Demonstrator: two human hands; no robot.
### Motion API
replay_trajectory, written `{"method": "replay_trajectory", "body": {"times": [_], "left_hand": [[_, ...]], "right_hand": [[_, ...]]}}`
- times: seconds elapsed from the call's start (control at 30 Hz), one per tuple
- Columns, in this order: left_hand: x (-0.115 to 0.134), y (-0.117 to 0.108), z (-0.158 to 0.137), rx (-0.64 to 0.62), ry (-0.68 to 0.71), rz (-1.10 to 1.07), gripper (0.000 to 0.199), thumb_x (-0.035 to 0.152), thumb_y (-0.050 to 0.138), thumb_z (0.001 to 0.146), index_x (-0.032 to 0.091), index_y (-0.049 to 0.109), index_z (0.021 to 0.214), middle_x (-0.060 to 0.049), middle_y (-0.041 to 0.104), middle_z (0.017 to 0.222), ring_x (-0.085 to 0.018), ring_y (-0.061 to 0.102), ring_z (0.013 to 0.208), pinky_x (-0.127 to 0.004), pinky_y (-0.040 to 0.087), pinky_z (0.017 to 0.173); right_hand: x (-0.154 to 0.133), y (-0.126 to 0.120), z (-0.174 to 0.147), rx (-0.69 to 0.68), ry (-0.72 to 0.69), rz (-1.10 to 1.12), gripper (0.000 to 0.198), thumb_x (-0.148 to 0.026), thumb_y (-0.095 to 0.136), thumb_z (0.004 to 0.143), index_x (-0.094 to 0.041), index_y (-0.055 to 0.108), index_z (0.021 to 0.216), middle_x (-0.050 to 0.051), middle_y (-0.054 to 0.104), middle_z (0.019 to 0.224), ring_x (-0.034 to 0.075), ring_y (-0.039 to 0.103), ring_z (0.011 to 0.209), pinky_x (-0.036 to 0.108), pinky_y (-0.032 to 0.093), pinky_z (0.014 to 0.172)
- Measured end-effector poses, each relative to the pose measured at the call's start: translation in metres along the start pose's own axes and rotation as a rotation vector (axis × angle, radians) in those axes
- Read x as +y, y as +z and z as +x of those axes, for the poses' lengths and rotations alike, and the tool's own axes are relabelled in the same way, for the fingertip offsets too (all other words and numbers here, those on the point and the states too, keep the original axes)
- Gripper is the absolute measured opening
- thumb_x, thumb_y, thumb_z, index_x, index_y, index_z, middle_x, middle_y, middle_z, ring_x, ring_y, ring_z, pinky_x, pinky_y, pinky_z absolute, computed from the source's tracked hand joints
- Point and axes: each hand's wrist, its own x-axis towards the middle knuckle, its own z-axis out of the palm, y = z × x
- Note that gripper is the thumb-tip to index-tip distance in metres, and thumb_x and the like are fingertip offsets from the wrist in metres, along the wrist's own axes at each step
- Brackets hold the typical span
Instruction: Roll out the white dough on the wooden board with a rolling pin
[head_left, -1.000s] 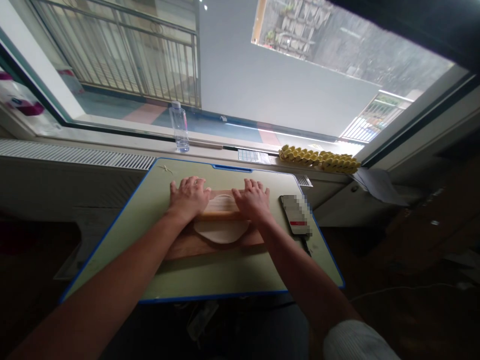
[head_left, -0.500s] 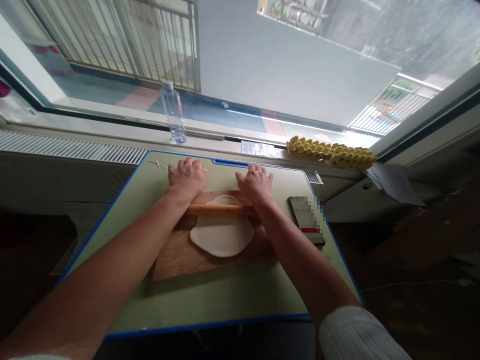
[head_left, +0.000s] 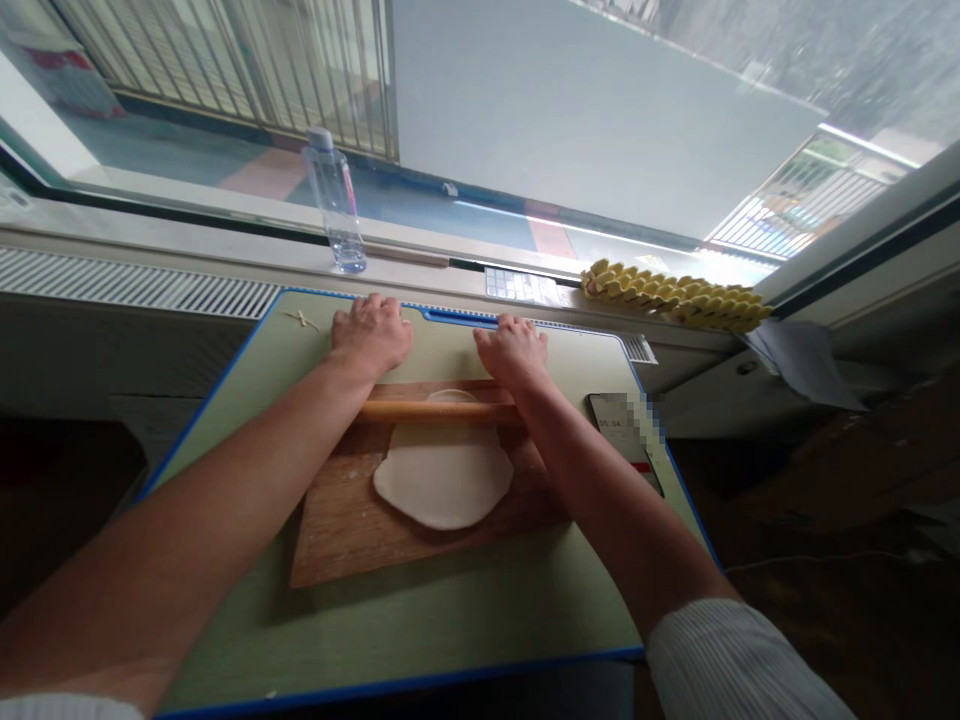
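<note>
A round, flat sheet of pale dough [head_left: 446,480] lies on a wooden board [head_left: 337,540]. Across its far part rests a wooden rolling pin [head_left: 442,412], whose ends pass under my wrists. My left hand [head_left: 371,335] is palm down beyond the pin's left end, fingers pointing forward and apart from the thumb. On the other side, my right hand [head_left: 514,350] lies the same way, its thumb turned inward. Neither hand has its fingers wrapped round the pin. The contact between wrists and pin is hidden from above.
The board sits on a green table with a blue edge [head_left: 420,685]. To the right lies a phone [head_left: 622,435], partly pixelated. On the windowsill stand a water bottle [head_left: 337,205] and yellow egg trays [head_left: 675,295]. Small pale scraps [head_left: 304,320] lie at the table's far left.
The rolling pin has rolled slightly away from me, with less dough beyond it and more on my side. Both hands moved forward with it. The camera view has shifted a little.
</note>
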Motion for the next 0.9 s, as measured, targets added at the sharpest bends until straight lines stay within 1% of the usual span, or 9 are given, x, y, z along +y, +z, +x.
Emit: {"method": "replay_trajectory", "body": {"times": [0.1,0.23,0.4,0.53,0.63,0.7,0.8,0.9], "left_hand": [[0.003,-0.004,-0.008,0.032,0.018,-0.023,0.051,0.036,0.04,0.102,0.016,0.066,0.141,-0.023,0.065,0.148,-0.039,0.056,0.141,-0.057,0.046,0.112],[0.006,-0.007,-0.026,0.038,0.037,-0.038,0.049,0.035,0.041,0.102,0.016,0.066,0.139,-0.022,0.066,0.146,-0.039,0.057,0.139,-0.056,0.047,0.112],[0.007,-0.007,-0.048,0.038,0.068,-0.015,0.048,0.037,0.042,0.102,0.017,0.065,0.14,-0.021,0.066,0.146,-0.037,0.059,0.137,-0.054,0.047,0.112],[0.008,-0.01,-0.068,0.038,0.09,0.006,0.048,0.039,0.043,0.103,0.017,0.065,0.14,-0.019,0.066,0.147,-0.036,0.059,0.136,-0.053,0.047,0.113],[0.007,-0.014,-0.087,0.019,0.115,0.021,0.053,0.041,0.042,0.104,0.017,0.061,0.147,-0.019,0.062,0.156,-0.036,0.056,0.141,-0.055,0.043,0.118],[0.006,-0.015,-0.099,-0.022,0.119,0.022,0.059,0.045,0.039,0.106,0.018,0.057,0.155,-0.019,0.055,0.164,-0.037,0.052,0.146,-0.058,0.04,0.121],[0.002,-0.014,-0.117,-0.064,0.115,0.017,0.067,0.051,0.034,0.107,0.018,0.051,0.163,-0.019,0.047,0.172,-0.038,0.044,0.155,-0.062,0.036,0.125],[-0.001,-0.011,-0.136,-0.062,0.129,0.026,0.069,0.053,0.031,0.108,0.02,0.048,0.166,-0.017,0.043,0.175,-0.037,0.039,0.16,-0.063,0.032,0.129]], "right_hand": [[0.0,0.0,-0.005,0.006,-0.007,0.006,0.05,-0.047,0.046,0.106,-0.014,0.065,0.139,0.021,0.065,0.15,0.038,0.054,0.141,0.055,0.039,0.118],[0.0,-0.001,-0.018,0.011,-0.012,0.007,0.051,-0.048,0.046,0.107,-0.015,0.063,0.142,0.02,0.063,0.153,0.037,0.053,0.142,0.055,0.037,0.12],[0.002,-0.005,-0.042,0.028,-0.015,0.025,0.053,-0.052,0.047,0.108,-0.018,0.061,0.146,0.019,0.061,0.155,0.035,0.051,0.145,0.056,0.036,0.121],[0.002,-0.01,-0.066,0.049,-0.022,0.027,0.057,-0.055,0.047,0.108,-0.017,0.059,0.149,0.019,0.059,0.158,0.035,0.049,0.148,0.058,0.033,0.124],[0.002,-0.015,-0.085,0.048,-0.04,0.015,0.059,-0.055,0.047,0.108,-0.017,0.057,0.153,0.019,0.057,0.161,0.035,0.046,0.15,0.06,0.03,0.126],[0.002,-0.019,-0.098,0.013,-0.044,0.02,0.063,-0.057,0.044,0.109,-0.018,0.054,0.157,0.019,0.054,0.165,0.035,0.044,0.153,0.062,0.028,0.127],[0.003,-0.023,-0.119,-0.076,-0.026,0.029,0.073,-0.061,0.038,0.11,-0.016,0.044,0.167,0.018,0.043,0.173,0.037,0.034,0.161,0.065,0.022,0.131],[0.005,-0.025,-0.142,-0.124,-0.018,0.009,0.079,-0.064,0.032,0.111,-0.016,0.035,0.173,0.016,0.033,0.179,0.037,0.024,0.167,0.065,0.017,0.133]]}}
